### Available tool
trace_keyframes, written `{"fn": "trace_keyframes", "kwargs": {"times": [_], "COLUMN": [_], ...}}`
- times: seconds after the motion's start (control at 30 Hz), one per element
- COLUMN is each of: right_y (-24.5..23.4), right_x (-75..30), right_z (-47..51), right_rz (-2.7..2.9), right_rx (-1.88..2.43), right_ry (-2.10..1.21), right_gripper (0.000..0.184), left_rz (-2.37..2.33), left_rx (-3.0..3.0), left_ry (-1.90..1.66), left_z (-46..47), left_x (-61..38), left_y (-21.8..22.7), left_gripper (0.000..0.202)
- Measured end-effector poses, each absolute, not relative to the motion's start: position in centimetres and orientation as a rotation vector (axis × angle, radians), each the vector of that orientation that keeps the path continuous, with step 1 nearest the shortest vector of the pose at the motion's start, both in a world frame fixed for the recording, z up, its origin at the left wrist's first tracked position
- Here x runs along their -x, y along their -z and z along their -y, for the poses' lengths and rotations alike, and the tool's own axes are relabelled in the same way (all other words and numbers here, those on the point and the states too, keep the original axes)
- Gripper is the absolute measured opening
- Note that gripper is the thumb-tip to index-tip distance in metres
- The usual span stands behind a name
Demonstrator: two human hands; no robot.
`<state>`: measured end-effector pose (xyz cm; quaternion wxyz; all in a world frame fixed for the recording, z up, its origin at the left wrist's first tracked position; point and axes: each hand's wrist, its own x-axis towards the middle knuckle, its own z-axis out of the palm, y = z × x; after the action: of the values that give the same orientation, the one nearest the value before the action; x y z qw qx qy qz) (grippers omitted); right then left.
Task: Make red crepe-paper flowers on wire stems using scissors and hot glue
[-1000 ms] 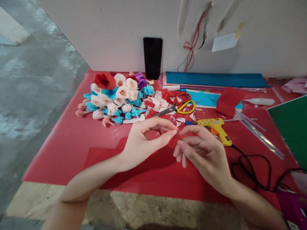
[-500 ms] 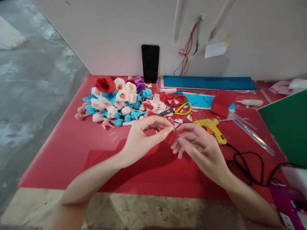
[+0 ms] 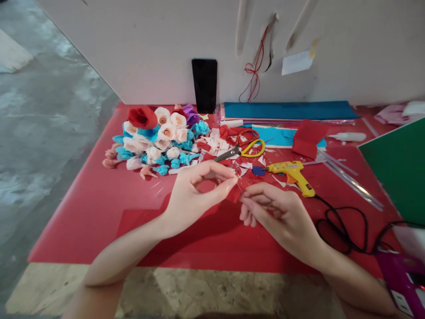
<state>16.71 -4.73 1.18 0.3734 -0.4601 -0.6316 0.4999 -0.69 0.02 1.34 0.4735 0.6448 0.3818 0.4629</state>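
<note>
My left hand [image 3: 195, 190] pinches a small piece of red crepe paper [image 3: 235, 193] between thumb and forefinger, just above the red table cover [image 3: 99, 199]. My right hand [image 3: 282, 215] holds the same red piece from the right, fingers closed on it. The two hands meet at the middle of the table. Just behind them lie yellow-handled scissors [image 3: 244, 149] and a yellow glue gun [image 3: 292, 172] among red and white paper scraps [image 3: 219, 144].
A heap of paper flowers [image 3: 159, 137], white, blue, red and purple, lies at the back left. A black phone [image 3: 204, 85] leans on the wall. Blue paper rolls [image 3: 288, 110], clear sticks [image 3: 352, 179], a green board [image 3: 398, 173] and a black cable [image 3: 345, 226] lie to the right.
Both hands stayed together on the red paper piece, shifting slightly left and down; my right hand's fingers closed in more. The view moved a little.
</note>
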Motion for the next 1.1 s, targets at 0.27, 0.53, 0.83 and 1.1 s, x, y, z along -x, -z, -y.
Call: {"fn": "trace_keyframes", "kwargs": {"times": [0.27, 0.53, 0.83, 1.1], "right_y": [-1.21, -1.36, -1.63, -1.50], "right_x": [-16.98, -17.10, -17.25, -16.96], "right_z": [4.56, 4.53, 4.71, 4.64], "right_rz": [1.616, 1.596, 1.605, 1.621], "right_rx": [1.149, 1.156, 1.150, 1.153], "right_ry": [-1.309, -1.312, -1.302, -1.317], "right_gripper": [0.007, 0.007, 0.008, 0.008], "left_rz": [-0.943, -0.902, -0.865, -0.906], "left_rx": [-1.505, -1.397, -1.354, -1.503], "left_ry": [-1.063, -1.031, -1.013, -1.040], "left_z": [0.10, 0.09, 0.18, 0.21], "left_x": [0.83, 0.70, 0.84, 0.83], "left_y": [-1.37, -1.49, -1.37, -1.55], "left_gripper": [0.003, 0.006, 0.006, 0.004]}}
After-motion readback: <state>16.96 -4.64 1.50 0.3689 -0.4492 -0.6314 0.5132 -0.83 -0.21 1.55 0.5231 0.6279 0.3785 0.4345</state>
